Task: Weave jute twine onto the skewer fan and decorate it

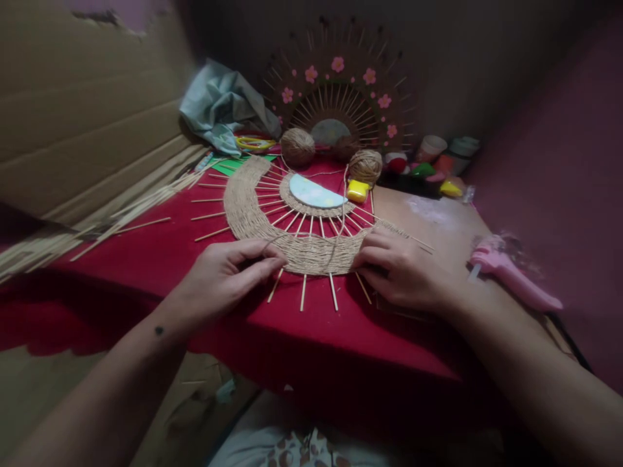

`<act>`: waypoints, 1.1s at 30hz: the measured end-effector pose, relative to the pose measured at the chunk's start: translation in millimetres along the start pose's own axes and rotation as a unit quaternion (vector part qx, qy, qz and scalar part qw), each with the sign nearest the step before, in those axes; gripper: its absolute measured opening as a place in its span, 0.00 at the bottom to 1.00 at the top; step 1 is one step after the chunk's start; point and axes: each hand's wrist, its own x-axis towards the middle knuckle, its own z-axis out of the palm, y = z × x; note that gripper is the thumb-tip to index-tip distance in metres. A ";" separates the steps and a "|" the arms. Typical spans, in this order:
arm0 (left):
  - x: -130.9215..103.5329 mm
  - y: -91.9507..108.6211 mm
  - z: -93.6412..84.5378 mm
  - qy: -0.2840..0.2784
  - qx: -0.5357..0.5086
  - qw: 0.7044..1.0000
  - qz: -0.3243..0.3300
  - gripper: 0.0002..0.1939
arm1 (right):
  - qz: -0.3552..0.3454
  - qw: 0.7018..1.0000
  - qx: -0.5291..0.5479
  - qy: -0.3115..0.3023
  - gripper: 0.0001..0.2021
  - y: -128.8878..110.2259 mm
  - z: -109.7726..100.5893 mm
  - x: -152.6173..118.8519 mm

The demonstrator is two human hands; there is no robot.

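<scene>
Woven band [314,257] arcs crosswise between both hands; left hand [243,267] pinches its near edge, right hand [402,267] grasps it too.

I'm in a craft corner, with cardboard [97,110] (along my left), twine balls [298,148], scissors [243,139] and glue gun [516,274].

a crumpled pale blue cloth [221,104] slumps beside cardboard [97,110] on the left; yellow-handled scissors [254,139] lie near the cloth; a pink-flowered, half-round piece [337,65] stands at the back; a pink glue gun [516,272] lies at far right.
</scene>
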 end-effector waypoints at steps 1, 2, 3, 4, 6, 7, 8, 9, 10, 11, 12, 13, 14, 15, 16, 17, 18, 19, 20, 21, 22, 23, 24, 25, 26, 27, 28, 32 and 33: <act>-1.9 0.1 0.2 0.022 -0.042 0.998 -0.032 0.12 | -0.009 1.000 0.000 0.009 0.07 -3.9 1.4 0.4; -3.6 0.2 0.4 0.045 -0.084 0.994 -0.059 0.11 | -0.017 1.000 0.001 0.018 0.08 -8.8 3.1 1.3; -5.0 0.2 0.5 0.065 -0.123 0.987 -0.078 0.11 | -0.023 0.999 0.005 0.026 0.08 -14.3 4.9 2.9; -6.2 0.1 0.5 0.080 -0.155 0.981 -0.089 0.11 | -0.028 0.999 0.008 0.030 0.09 -20.1 7.0 5.1; -7.9 0.0 0.1 0.094 -0.189 0.973 -0.094 0.11 | -0.037 0.999 0.005 0.024 0.11 -30.9 11.9 11.8; -8.7 0.0 -0.3 0.093 -0.193 0.972 -0.094 0.11 | -0.042 0.999 -0.003 0.018 0.11 -35.4 14.4 16.1; -9.5 0.1 -0.8 0.090 -0.190 0.973 -0.092 0.12 | -0.048 0.999 -0.014 0.009 0.12 -39.1 16.6 20.8; -10.4 0.1 -1.4 0.088 -0.185 0.975 -0.089 0.12 | -0.052 0.998 -0.024 0.002 0.12 -42.1 18.5 25.8; -11.5 0.0 -2.3 0.087 -0.176 0.977 -0.084 0.12 | -0.053 0.998 -0.032 -0.006 0.12 -44.5 19.7 30.8; -12.8 -0.2 -3.5 0.086 -0.163 0.980 -0.080 0.12 | -0.053 0.998 -0.037 -0.017 0.11 -46.4 20.3 35.4; -14.3 -0.7 -5.0 0.087 -0.145 0.983 -0.073 0.12 | -0.054 0.997 -0.037 -0.032 0.11 -48.1 20.3 39.6; -16.0 -1.5 -6.7 0.089 -0.119 0.987 -0.064 0.12 | -0.056 0.997 -0.033 -0.047 0.11 -49.6 19.7 43.1; -17.7 -2.6 -8.6 0.091 -0.089 0.991 -0.052 0.12 | -0.058 0.996 -0.029 -0.060 0.11 -51.0 18.8 45.9; -19.4 -4.1 -10.5 0.090 -0.056 0.994 -0.038 0.11 | -0.062 0.996 -0.025 -0.066 0.11 -52.1 17.7 48.1; -21.2 -5.8 -12.3 0.089 -0.024 0.995 -0.022 0.11 | -0.063 0.996 -0.022 -0.065 0.11 -52.8 16.7 49.8; -22.8 -7.5 -14.0 0.085 0.004 0.996 -0.004 0.11 | -0.059 0.996 -0.018 -0.057 0.11 -53.1 15.8 51.3; -24.4 -9.1 -15.4 0.077 0.026 0.997 0.013 0.10 | -0.052 0.997 -0.014 -0.048 0.10 -52.8 15.2 52.6; -25.9 -10.5 -16.5 0.067 0.043 0.996 0.028 0.10 | -0.041 0.998 -0.011 -0.042 0.10 -52.0 14.9 54.0; -27.4 -11.4 -17.5 0.058 0.059 0.996 0.041 0.10 | -0.030 0.999 -0.007 -0.043 0.10 -50.8 14.8 55.4; -28.9 -11.9 -18.3 0.048 0.073 0.995 0.051 0.11 | -0.022 0.998 -0.004 -0.052 0.10 -49.3 15.0 56.9; -30.5 -12.0 -19.1 0.038 0.089 0.994 0.060 0.11 | -0.015 0.998 -0.002 -0.066 0.10 -47.8 15.4 58.5; -32.1 -11.7 -19.9 0.025 0.106 0.992 0.067 0.11 | -0.013 0.997 0.000 -0.081 0.11 -46.5 15.9 60.1; -33.8 -11.3 -20.8 0.014 0.124 0.989 0.075 0.11 | -0.014 0.995 -0.002 -0.096 0.11 -45.5 16.6 61.6; -35.5 -10.9 -21.7 0.002 0.142 0.986 0.085 0.11 | -0.018 0.994 -0.006 -0.106 0.11 -44.9 17.3 63.2; -37.2 -10.6 -22.5 -0.008 0.160 0.982 0.097 0.11 | -0.026 0.993 -0.016 -0.113 0.11 -44.8 18.1 64.9; -38.7 -10.6 -23.2 -0.018 0.178 0.978 0.110 0.11 | -0.037 0.992 -0.032 -0.119 0.11 -45.2 18.9 66.7; -40.1 -10.7 -23.7 -0.028 0.194 0.973 0.124 0.11 | -0.053 0.990 -0.054 -0.123 0.11 -46.1 19.7 68.7; -42.9 -11.6 -24.0 -0.048 0.228 0.960 0.152 0.11 | -0.161 0.963 -0.160 -0.142 0.07 -54.3 21.5 78.8; -43.2 -11.5 -23.8 -0.051 0.228 0.961 0.150 0.11 | -0.186 0.954 -0.181 -0.149 0.06 -57.1 21.6 81.3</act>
